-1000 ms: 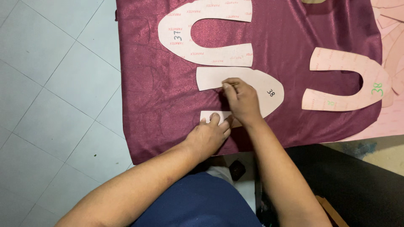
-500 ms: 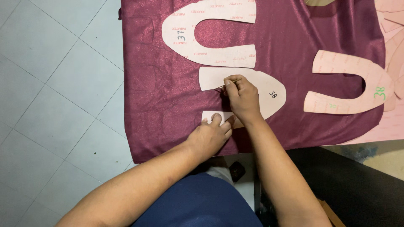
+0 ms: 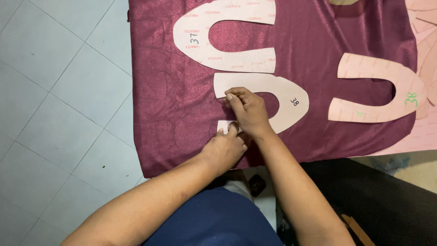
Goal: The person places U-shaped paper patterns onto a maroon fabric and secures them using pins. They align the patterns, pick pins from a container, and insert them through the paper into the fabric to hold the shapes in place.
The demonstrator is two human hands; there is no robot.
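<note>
Pale floor tiles [image 3: 68,91] lie under a maroon cloth [image 3: 173,109], where the right hand [image 3: 248,109] pinches fingertips at the middle U-shaped pattern piece [image 3: 291,98] — the left hand [image 3: 225,148] presses its lower arm flat — two more templates [image 3: 218,50] [image 3: 382,91] lying apart.

1 head view, looking steeply down, close over maroon fabric [image 3: 182,105] on tiled floor [image 3: 59,91].
</note>
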